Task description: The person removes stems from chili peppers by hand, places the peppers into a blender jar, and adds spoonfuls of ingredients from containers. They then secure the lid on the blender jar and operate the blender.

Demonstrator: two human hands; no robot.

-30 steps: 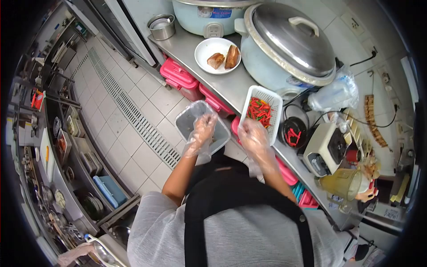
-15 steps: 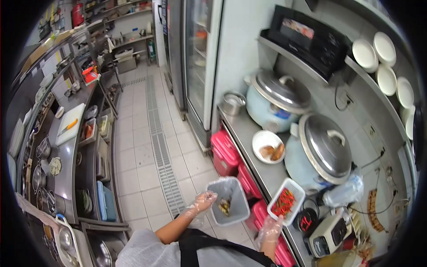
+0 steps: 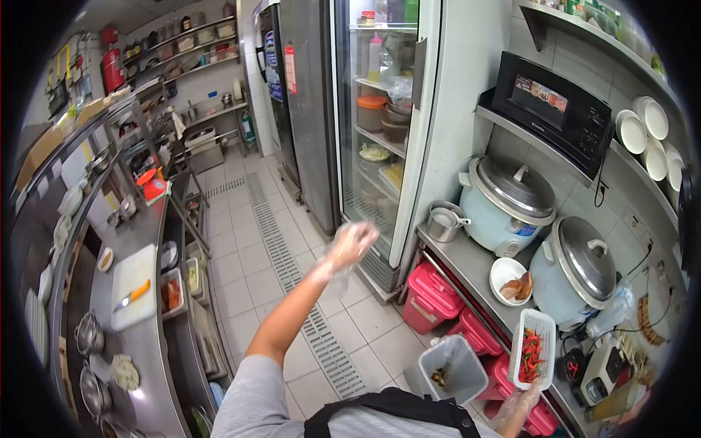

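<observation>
My gloved left hand (image 3: 354,244) is stretched out in mid-air near the glass fridge door (image 3: 380,131), fingers loosely apart, holding nothing. My right hand (image 3: 520,405) sits low at the near end of the white basket of chillies (image 3: 531,356) on the counter (image 3: 467,266) edge. I cannot tell whether it grips. The clear tub (image 3: 453,371) is just beside the basket, well apart from the left hand.
</observation>
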